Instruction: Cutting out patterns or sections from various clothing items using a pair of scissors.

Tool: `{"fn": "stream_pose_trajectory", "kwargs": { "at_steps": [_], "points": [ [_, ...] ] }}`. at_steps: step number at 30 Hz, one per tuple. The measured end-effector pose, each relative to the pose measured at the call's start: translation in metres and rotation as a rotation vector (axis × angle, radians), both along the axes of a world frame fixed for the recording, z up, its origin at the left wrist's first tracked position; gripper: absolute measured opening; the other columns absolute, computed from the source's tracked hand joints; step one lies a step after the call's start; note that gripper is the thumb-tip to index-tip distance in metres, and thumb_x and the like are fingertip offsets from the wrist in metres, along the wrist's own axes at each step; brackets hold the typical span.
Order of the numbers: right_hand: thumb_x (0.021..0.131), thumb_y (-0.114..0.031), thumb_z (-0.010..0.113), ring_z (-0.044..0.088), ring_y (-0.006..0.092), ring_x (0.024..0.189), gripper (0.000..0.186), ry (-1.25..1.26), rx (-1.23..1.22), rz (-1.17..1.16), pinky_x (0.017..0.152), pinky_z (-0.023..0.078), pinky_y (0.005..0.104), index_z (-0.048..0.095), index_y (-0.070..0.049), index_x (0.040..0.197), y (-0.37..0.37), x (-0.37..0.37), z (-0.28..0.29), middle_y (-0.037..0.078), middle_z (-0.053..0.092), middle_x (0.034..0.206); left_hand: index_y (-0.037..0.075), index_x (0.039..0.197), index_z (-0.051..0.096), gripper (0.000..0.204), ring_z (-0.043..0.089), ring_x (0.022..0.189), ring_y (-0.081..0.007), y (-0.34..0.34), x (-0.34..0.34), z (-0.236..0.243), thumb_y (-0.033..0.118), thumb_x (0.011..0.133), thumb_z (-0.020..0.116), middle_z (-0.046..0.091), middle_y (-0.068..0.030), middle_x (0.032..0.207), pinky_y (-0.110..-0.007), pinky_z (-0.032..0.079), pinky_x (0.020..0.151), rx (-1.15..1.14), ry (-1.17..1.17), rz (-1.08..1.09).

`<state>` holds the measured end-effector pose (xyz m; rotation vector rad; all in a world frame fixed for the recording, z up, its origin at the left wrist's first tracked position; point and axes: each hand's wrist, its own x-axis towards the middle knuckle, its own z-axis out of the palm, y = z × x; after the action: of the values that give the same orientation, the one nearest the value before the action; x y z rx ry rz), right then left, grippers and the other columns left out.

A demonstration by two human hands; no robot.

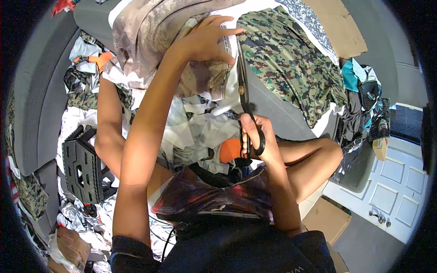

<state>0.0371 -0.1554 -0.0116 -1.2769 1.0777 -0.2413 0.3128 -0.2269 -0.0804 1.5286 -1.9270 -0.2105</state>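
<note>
Bunched tan camouflage cloth (pixel 141 41) is lying far left | green camouflage cloth (pixel 282 59) is lying far right | black-handled scissors (pixel 241 90) are pointing far, between the cloths | left hand (pixel 205 43) is holding fingers spread by the tan cloth's edge | right hand (pixel 262 136), nearer, is gripping the scissors' handles

The scissors (pixel 241 90) are long and dark, with black looped handles and a brass-coloured pivot; their blades point away from the person, just beside the brown cloth (pixel 145 29). That cloth, mottled brown and tan, lies heaped in soft folds, flatter toward its right edge, where a narrow patterned strip runs.
</note>
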Motion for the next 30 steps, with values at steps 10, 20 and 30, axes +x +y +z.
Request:
{"fn": "stream_pose_trajectory", "kwargs": {
  "at_steps": [10, 20, 30],
  "points": [
    [0.092, -0.044, 0.058, 0.043, 0.0106, 0.036, 0.046, 0.13, -0.124, 0.072, 0.036, 0.035, 0.0231, 0.05, -0.006, 0.068, 0.001, 0.004, -0.003, 0.003, 0.047, 0.05, 0.031, 0.139, 0.05, 0.081, 0.032, 0.133, -0.03, 0.002, -0.001, 0.003, 0.047, 0.065, 0.078, 0.034, -0.004, 0.148, -0.04, 0.024, 0.113, 0.029, 0.003, 0.006],
    [0.091, -0.039, 0.063, 0.038, 0.0071, 0.041, 0.046, 0.079, -0.103, -0.001, 0.039, 0.028, 0.0226, 0.048, -0.01, 0.059, 0.006, 0.011, 0.004, -0.002, 0.044, 0.048, 0.03, 0.139, 0.05, 0.081, 0.031, 0.135, -0.0294, 0.0, 0.002, 0.001, 0.05, 0.065, 0.078, 0.033, -0.0035, 0.149, -0.04, 0.024, 0.114, 0.034, -0.034, 0.0],
    [0.092, -0.039, 0.062, 0.037, 0.0069, 0.041, 0.045, 0.085, -0.093, -0.007, 0.039, 0.028, 0.0223, 0.049, -0.01, 0.06, 0.009, 0.008, 0.003, -0.002, 0.044, 0.048, 0.028, 0.14, 0.049, 0.082, 0.029, 0.136, -0.0289, 0.001, 0.0, 0.004, 0.05, 0.066, 0.077, 0.033, -0.0028, 0.15, -0.039, 0.023, 0.115, 0.061, -0.024, 0.009]
  ]
}}
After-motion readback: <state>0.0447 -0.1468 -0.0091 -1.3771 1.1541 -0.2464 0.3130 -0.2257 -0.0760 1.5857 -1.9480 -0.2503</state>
